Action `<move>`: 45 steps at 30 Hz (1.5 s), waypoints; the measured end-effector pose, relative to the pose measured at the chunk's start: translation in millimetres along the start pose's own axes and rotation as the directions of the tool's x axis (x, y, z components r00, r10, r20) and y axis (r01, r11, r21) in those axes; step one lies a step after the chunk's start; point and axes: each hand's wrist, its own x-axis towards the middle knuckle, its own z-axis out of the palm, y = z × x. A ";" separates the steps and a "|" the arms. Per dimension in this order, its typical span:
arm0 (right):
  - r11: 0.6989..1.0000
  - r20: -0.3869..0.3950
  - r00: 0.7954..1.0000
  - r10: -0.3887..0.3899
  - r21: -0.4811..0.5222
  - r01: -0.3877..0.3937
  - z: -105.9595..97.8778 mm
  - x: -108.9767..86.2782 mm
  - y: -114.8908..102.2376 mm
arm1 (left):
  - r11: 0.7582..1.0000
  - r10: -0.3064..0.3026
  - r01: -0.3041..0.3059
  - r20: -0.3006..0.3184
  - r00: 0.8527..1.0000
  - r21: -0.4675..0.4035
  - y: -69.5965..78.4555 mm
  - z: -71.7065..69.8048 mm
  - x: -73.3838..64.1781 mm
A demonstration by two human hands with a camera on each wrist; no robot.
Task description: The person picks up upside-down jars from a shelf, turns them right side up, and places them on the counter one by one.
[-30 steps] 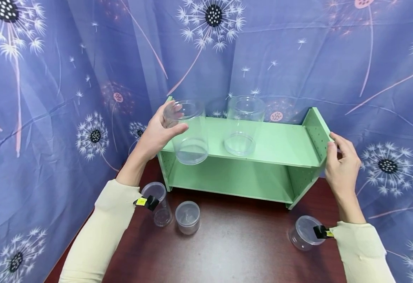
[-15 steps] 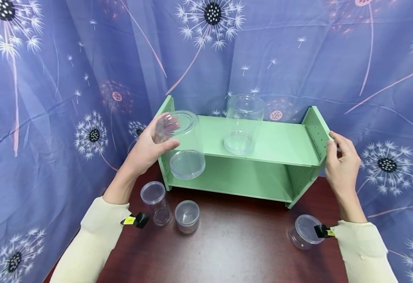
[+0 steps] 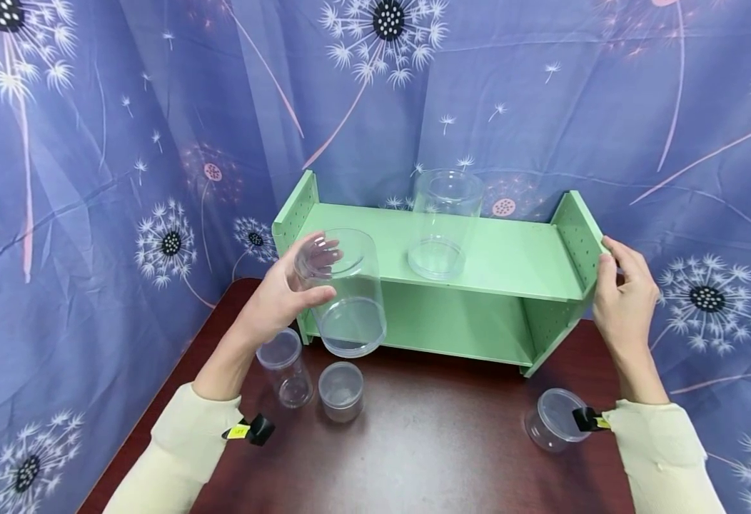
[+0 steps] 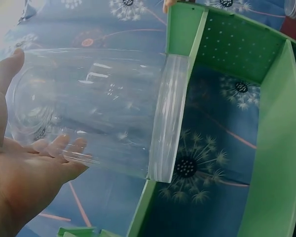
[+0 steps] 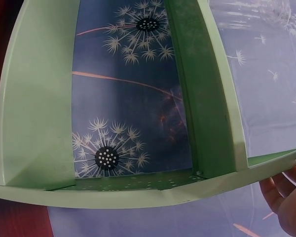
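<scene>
My left hand [image 3: 285,291] grips a large clear plastic jar [image 3: 353,314] near its upper end, with the thumb in front and the fingers behind. The jar is held in the air before the green two-tier shelf [image 3: 510,264], its wide ridged lid end [image 4: 168,118] pointing down. A similar clear jar [image 3: 442,228] stands on the upper board, left of its middle. At the right end, my right hand [image 3: 626,296] holds the top edge of the side panel [image 3: 577,239]. In the right wrist view, fingers [image 5: 274,195] curl against that panel's edge.
On the dark red-brown table [image 3: 414,442] stand a tall slim lidded jar [image 3: 288,371] and a short lidded jar [image 3: 341,392] at the left. Another small lidded jar [image 3: 552,421] is near the right wrist. A blue dandelion-print curtain [image 3: 510,93] hangs behind and along the sides.
My left hand has brought the large jar down and forward from the upper board's left end, then slightly right, so the left side panel now shows. The right hand stays on the shelf.
</scene>
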 end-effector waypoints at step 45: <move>0.976 0.136 0.967 0.213 0.005 -0.216 -10.4 -1.6 -10.6 | 0.984 -0.176 0.177 0.115 0.978 0.004 -80.5 82.8 -29.9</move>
